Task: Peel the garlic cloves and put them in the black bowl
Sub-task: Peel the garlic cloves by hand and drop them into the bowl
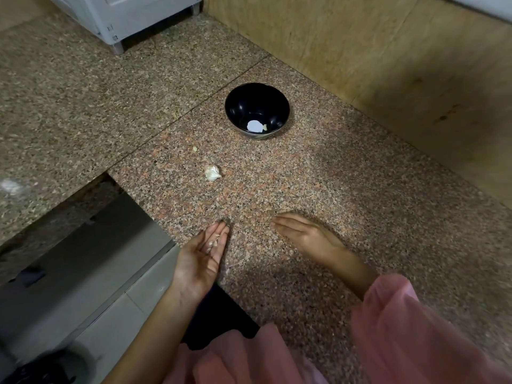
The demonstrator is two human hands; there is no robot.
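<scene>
A black bowl [257,110] stands on the speckled granite counter [332,189], with one peeled garlic clove [265,127] lying at its bottom beside a bright reflection. A piece of a garlic bulb [212,172] in white skin lies nearer to me, and a small loose clove [195,148] sits just beyond it. My left hand [202,259] is palm up at the counter's front edge, fingers straight, with bits of garlic peel [214,242] resting on the fingers. My right hand [302,234] lies flat, palm down on the counter, blurred, holding nothing.
A wooden wall panel [388,59] runs along the counter's far right side. A white appliance [124,15] stands at the back left. The counter drops away at the lower left to a grey tiled floor [97,273].
</scene>
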